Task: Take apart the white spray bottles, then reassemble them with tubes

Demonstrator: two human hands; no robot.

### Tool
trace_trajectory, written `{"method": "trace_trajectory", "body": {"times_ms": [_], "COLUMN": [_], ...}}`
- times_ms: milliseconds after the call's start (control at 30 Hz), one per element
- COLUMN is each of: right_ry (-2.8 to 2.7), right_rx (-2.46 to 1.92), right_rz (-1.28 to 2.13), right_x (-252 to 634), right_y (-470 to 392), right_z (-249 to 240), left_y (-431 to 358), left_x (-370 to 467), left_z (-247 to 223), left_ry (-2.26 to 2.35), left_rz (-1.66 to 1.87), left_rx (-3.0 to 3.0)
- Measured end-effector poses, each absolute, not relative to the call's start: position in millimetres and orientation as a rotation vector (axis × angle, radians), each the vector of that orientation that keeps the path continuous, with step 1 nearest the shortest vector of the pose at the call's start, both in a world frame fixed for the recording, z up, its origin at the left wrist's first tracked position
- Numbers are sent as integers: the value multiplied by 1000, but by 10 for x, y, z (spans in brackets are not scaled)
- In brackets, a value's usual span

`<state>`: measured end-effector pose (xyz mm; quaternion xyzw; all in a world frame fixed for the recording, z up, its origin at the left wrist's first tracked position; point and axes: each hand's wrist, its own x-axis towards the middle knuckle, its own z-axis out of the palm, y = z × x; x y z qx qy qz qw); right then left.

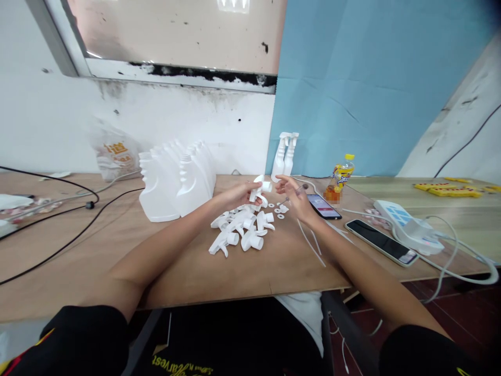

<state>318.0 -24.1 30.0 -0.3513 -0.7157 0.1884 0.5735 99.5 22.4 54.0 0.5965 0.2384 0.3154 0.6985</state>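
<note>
Inside the counter's (188, 279) front edge, spray head (255, 194) pinched by left hand (238, 195); right hand's (300, 203) grip indeterminate; rings (281, 217) could be scattered by knuckle contact.

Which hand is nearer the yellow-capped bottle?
Right. The right hand is left of the bottle; the left hand is farther left, holding a white spray head.

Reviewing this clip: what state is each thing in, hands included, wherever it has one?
Left hand: closed on a white spray head.
Right hand: fingers raised near it; grip unclear.
Loose spray heads: piled, unattached.
Large white bottles: upright, no heads fitted.
Two spray bottles: upright, heads fitted.
Drink bottle: upright, yellow cap on.
Farther phone: screen lit.
Nearer phone: screen dark.
</note>
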Motion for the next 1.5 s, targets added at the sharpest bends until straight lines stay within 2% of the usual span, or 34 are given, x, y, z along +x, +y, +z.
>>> {"method": "trace_trajectory", "body": {"times_ms": [167, 300, 367, 533, 867, 1133, 1333, 1500], "right_ry": [-1392, -1475, -1532, -1647, -1845, -1601, -1659, -1528], "right_rx": [-797, -640, -624, -730, -798, -537, -620, -548], "right_rz": [929, 1016, 983, 639, 332, 888, 887, 1120], "right_x": [3250, 3250, 3243, 3239, 3210, 3252, 3233, 3213], "right_y": [-193, -231, -239, -227, -330, -140, -190, -168], "right_z": [348, 330, 300, 255, 281, 203, 222, 204], "left_y": [287, 285, 284, 278, 204, 266, 251, 243], "left_x": [960, 964, 968, 982, 1039, 923, 906, 903], "left_z": [544, 529, 526, 530, 473, 589, 608, 621], "left_ry": [518, 524, 537, 616, 712, 681, 664, 638], "left_rz": [658, 674, 680, 703, 814, 682, 644, 543], "left_rx": [1169, 1186, 1194, 1205, 1355, 1293, 1246, 1137]}}
